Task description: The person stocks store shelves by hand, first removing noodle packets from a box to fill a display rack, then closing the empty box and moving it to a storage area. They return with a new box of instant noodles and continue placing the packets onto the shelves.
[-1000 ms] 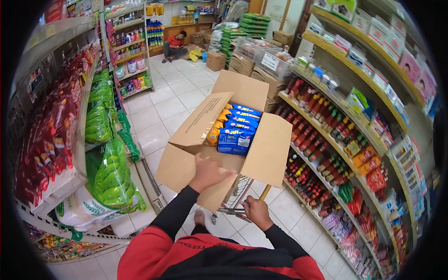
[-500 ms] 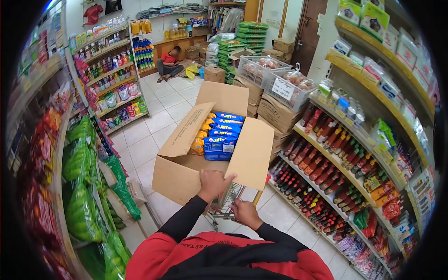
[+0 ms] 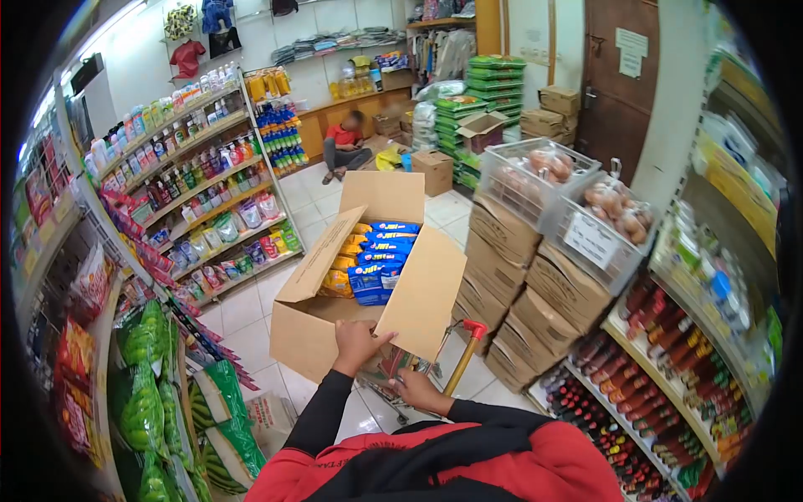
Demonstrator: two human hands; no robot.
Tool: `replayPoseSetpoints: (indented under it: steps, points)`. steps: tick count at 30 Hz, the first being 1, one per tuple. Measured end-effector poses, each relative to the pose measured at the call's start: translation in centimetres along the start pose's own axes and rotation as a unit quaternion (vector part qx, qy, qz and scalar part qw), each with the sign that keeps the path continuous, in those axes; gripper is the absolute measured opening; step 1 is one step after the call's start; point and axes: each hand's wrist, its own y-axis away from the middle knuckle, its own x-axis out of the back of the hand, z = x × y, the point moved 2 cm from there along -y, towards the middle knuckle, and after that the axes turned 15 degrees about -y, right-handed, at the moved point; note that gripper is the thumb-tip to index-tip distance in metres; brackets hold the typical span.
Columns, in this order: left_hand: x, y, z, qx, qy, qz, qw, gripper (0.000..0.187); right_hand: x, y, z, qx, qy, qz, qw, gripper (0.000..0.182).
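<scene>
An open cardboard box rests on a metal cart in front of me, its flaps raised. Inside, at the far end, stand several blue packets beside orange ones. My left hand grips the near edge of the box, thumb pointing right along it. Lower and to the right, my right hand is closed at the cart's near edge, under the right flap; its fingertips are partly hidden, and what it grips is hard to make out.
Stacked cartons with white baskets of eggs stand at the right, near bottle shelves. A yellow post with a red top rises beside the cart. Shelves line the left. A person sits on the floor at the back.
The view has moved forward and turned, showing more of the left shelves and the stacked cartons. The box, the cart and my hands have advanced together down the aisle.
</scene>
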Motion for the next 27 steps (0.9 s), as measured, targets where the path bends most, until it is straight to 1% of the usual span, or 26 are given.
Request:
replayPoseSetpoints:
  steps: [2, 3, 4, 5, 6, 8, 10, 11, 12, 14, 15, 17, 19, 21, 22, 23, 24, 25, 26, 27]
  points:
    - [-1.7, -3.9, -2.5, -0.004, -0.022, 0.001, 1.000, 0.052, -0.5, -5.7, 2.3, 0.010, -0.015, -0.017, 1.000, 0.035]
    - [-2.7, -5.9, -3.5, 0.005, -0.023, -0.004, 1.000, 0.052, 0.1, -8.0, 2.3, 0.010, -0.024, -0.021, 0.999, 0.037]
    - [-3.7, -7.8, -4.8, -0.011, -0.029, 0.042, 0.999, 0.050, 0.5, -10.5, 2.5, 0.006, -0.023, -0.032, 0.999, 0.037]
    - [-4.8, -9.5, -5.7, -0.026, -0.036, 0.085, 0.995, 0.049, 0.7, -13.0, 3.0, 0.008, -0.027, -0.022, 0.999, 0.038]
    - [-5.9, -11.4, -6.5, -0.015, -0.034, 0.078, 0.996, 0.049, 1.1, -15.4, 3.3, 0.010, -0.032, -0.013, 0.999, 0.039]
    - [-8.0, -15.6, -8.6, -0.031, -0.007, 0.116, 0.993, 0.047, 2.5, -20.1, 2.8, 0.003, -0.029, -0.027, 0.999, 0.039]
    - [-10.8, -19.3, -11.1, -0.039, -0.001, 0.125, 0.991, 0.043, 3.0, -25.2, 3.8, -0.035, -0.049, -0.037, 0.998, 0.037]
    - [-12.0, -21.5, -12.0, -0.043, 0.003, 0.136, 0.990, 0.042, 3.6, -27.5, 4.6, -0.004, -0.012, -0.021, 1.000, 0.038]
    - [-13.2, -23.5, -12.8, -0.046, 0.008, 0.147, 0.988, 0.041, 4.5, -29.6, 4.5, -0.001, -0.013, -0.023, 1.000, 0.038]
    - [-15.6, -27.8, -13.7, -0.034, 0.007, 0.149, 0.988, 0.041, 7.0, -33.2, 3.2, 0.006, 0.111, 0.048, 0.993, 0.040]
    - [-16.7, -30.1, -14.1, -0.024, 0.010, 0.151, 0.988, 0.041, 8.0, -35.3, 3.3, 0.007, 0.110, 0.049, 0.993, 0.040]
    - [-19.3, -34.8, -15.1, -0.030, 0.011, 0.154, 0.988, 0.040, 10.3, -40.2, 3.8, -0.020, 0.244, 0.096, 0.965, 0.042]
    - [-21.1, -39.4, -15.1, -0.029, 0.013, 0.153, 0.988, 0.039, 13.4, -45.2, 6.0, -0.033, 0.271, 0.109, 0.956, 0.043]
    - [-22.7, -43.7, -15.1, -0.071, 0.047, 0.109, 0.990, 0.039, 16.2, -49.3, 7.9, -0.050, 0.293, 0.120, 0.947, 0.044]
    - [-23.5, -45.6, -15.1, -0.070, 0.050, 0.106, 0.991, 0.039, 17.9, -51.4, 8.3, -0.044, 0.322, 0.136, 0.936, 0.045]
    - [-24.2, -47.6, -15.2, -0.095, 0.062, 0.090, 0.989, 0.041, 19.4, -53.4, 8.8, -0.036, 0.351, 0.154, 0.923, 0.046]
    - [-25.1, -49.6, -15.2, -0.120, 0.073, 0.075, 0.987, 0.045, 21.0, -55.3, 9.5, -0.037, 0.353, 0.153, 0.922, 0.046]
    - [-26.0, -51.5, -15.3, -0.142, 0.064, 0.041, 0.987, 0.053, 22.5, -57.1, 10.2, -0.018, 0.360, 0.161, 0.919, 0.047]
    - [-26.8, -53.2, -15.6, -0.142, 0.063, 0.039, 0.987, 0.053, 24.0, -58.7, 11.1, 0.001, 0.365, 0.168, 0.916, 0.047]
    - [-27.2, -54.7, -15.7, -0.178, 0.077, 0.059, 0.979, 0.058, 25.5, -60.2, 12.1, 0.001, 0.363, 0.168, 0.916, 0.047]
